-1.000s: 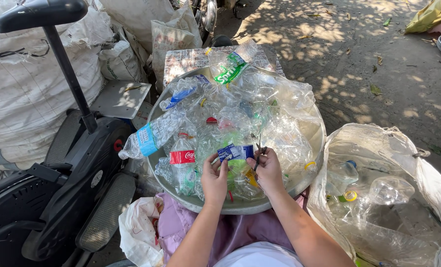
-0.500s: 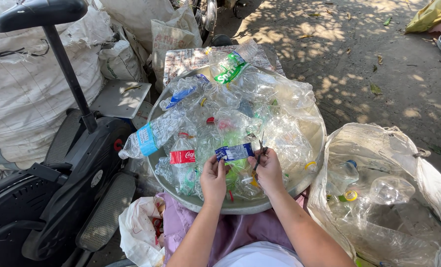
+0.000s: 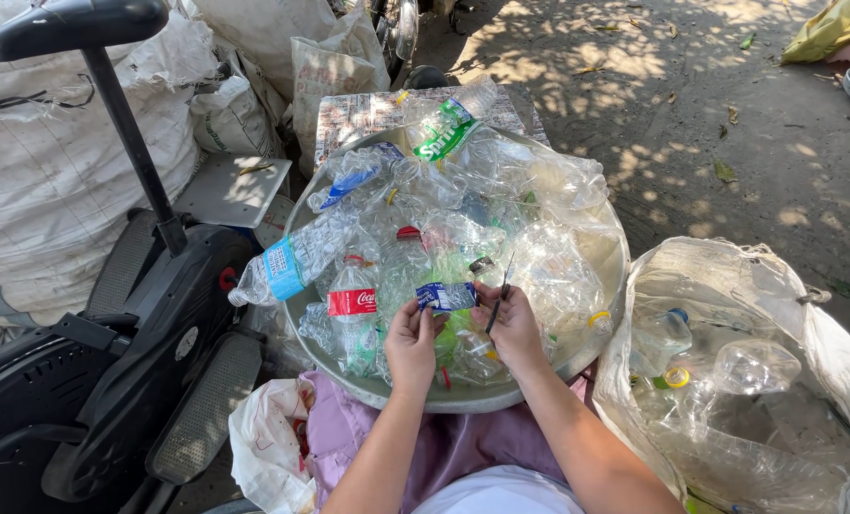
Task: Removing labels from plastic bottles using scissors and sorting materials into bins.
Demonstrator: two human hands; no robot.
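Basin (image 3: 608, 249) rim at 6 o'clock hidden behind both hands. Blue label (image 3: 447, 296): the bottle under it cannot be made out among the clear plastic. Dark thin tool (image 3: 498, 303) in right hand (image 3: 515, 328): kind too small to tell. White sack (image 3: 806, 333) cut off at 3 to 5 o'clock edge. Exercise machine (image 3: 130, 333) cut off at 7 to 9 o'clock.

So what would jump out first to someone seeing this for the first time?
Most striking is the big round metal basin in the middle, heaped with clear plastic bottles. At its near rim the left hand pinches a blue label, while the right hand holds a thin dark blade. To the right, an open white sack holds more bottles; on the left stands a black exercise machine.
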